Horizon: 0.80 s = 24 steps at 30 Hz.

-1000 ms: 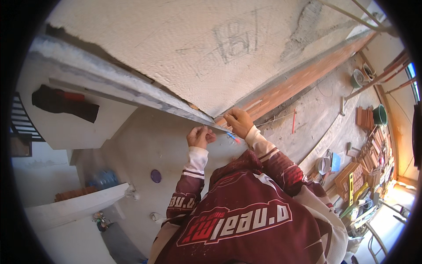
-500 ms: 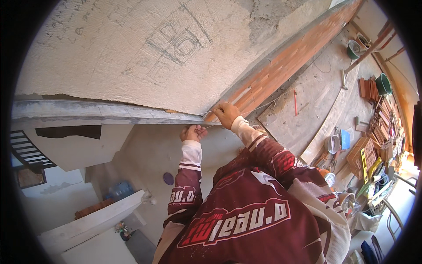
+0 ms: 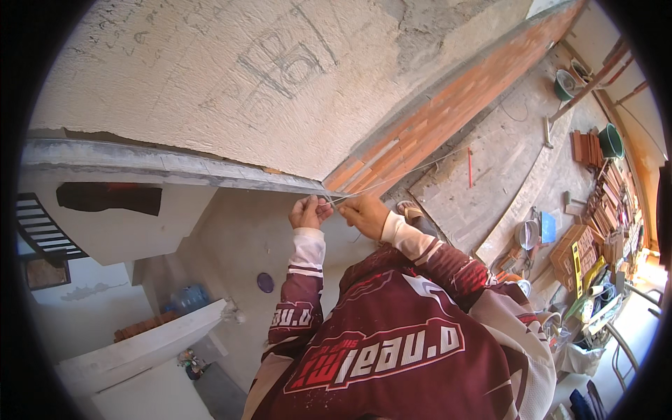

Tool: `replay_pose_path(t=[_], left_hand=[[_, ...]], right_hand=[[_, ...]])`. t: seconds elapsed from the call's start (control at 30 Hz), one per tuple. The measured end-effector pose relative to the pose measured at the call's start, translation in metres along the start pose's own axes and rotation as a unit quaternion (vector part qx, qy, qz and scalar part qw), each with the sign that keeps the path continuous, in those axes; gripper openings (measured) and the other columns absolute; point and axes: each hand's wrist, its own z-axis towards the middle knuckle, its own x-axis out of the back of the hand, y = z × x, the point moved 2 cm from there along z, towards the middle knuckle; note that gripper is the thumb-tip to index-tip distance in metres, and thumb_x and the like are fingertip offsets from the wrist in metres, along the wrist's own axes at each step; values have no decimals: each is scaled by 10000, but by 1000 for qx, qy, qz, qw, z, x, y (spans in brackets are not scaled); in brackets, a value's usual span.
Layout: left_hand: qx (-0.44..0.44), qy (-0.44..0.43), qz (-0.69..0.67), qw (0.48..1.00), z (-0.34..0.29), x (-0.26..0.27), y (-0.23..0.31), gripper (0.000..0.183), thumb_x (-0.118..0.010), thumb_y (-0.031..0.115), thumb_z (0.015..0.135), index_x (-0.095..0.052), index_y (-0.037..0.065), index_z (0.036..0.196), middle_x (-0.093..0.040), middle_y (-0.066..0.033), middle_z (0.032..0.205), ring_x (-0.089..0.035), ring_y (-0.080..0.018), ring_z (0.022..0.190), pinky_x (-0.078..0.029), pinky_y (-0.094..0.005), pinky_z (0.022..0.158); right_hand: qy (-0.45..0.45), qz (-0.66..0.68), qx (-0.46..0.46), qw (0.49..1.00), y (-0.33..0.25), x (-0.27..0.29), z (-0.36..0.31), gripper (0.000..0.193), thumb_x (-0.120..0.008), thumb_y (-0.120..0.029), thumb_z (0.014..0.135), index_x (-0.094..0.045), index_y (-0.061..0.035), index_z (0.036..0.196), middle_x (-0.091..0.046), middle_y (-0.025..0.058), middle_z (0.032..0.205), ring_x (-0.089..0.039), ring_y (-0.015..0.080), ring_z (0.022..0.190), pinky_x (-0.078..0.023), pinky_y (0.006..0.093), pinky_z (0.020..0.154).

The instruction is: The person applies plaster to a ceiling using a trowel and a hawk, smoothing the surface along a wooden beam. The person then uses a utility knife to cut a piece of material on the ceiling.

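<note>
Both of my hands meet just below the wall corner, working on a thin pale string (image 3: 413, 171). My left hand (image 3: 310, 212) is closed, its fingertips pinching the string near the end of the grey ledge (image 3: 161, 162). Beside it, my right hand (image 3: 365, 215) is also closed on the string, with the knuckles bent. From my hands the string runs off to the right, along the face of red brick strips (image 3: 448, 105). The exact grip between the fingertips is partly hidden.
Pencil sketches mark the plastered wall (image 3: 210, 84). At right lie stacked red tiles (image 3: 586, 149), a green bucket (image 3: 611, 141), a yellow spirit level (image 3: 577, 269) and a red stick (image 3: 470, 168). A purple disc (image 3: 265, 283) and a blue water bottle (image 3: 190, 299) are at lower left.
My right hand has come down from the wall corner to below the ledge, beside my left hand. My left hand has stayed nearly in place.
</note>
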Motion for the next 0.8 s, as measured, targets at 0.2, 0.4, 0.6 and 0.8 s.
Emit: replay_pose_path(t=[0.2,0.4,0.6,0.8], left_hand=[[-45,-15,32,998,-8,-6,-3,191,-578,184,842,-543,-2,863,-597,-75,762,-570,-129,657,-466,-239,601],[21,-43,-18,999,-6,-4,-7,165,-598,196,831,-538,46,867,-573,-31,749,-546,-111,679,-455,-231,623],[7,-68,-6,998,-22,-10,4,170,-589,208,842,-537,46,854,-571,-19,760,-555,-105,712,-454,-224,649],[13,-105,-75,992,-24,-8,4,188,-548,192,865,-515,8,875,-564,-43,802,-546,-121,711,-459,-238,632]], right_hand=[[-18,6,53,998,-11,-29,-7,193,-447,-146,847,-565,3,882,-625,135,723,-601,278,665,-463,355,631],[20,-15,83,996,-27,-45,-12,185,-436,-131,842,-550,-2,907,-610,155,732,-593,325,696,-460,373,644],[14,117,55,992,-27,-50,-12,154,-436,-141,825,-536,-24,821,-582,171,731,-576,338,698,-442,407,661],[-10,380,-61,923,-28,-41,-12,213,-456,-110,879,-572,32,987,-583,28,778,-533,81,600,-465,220,575]])
